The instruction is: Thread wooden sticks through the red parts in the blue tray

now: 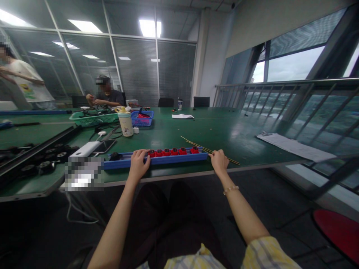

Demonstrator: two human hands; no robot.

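Left-hand fingers (141, 155): You are resting them, lightly curled, over the near edge of the blue plastic tray (126, 163); this view does not show whether they are gripping it.

Right-hand fingers (216, 154): You are holding them just past the tray's right end, beside the thin brass-coloured rods (196, 143); how far they are closing cannot be told.

Tray contents: Six red blocks (174, 151) are sitting in a row between your fingers, with a round black part (114, 156) left of your left fingers.

Loose items: The rods are lying outside the tray on the green workbench (213, 129), running away past your right fingers.
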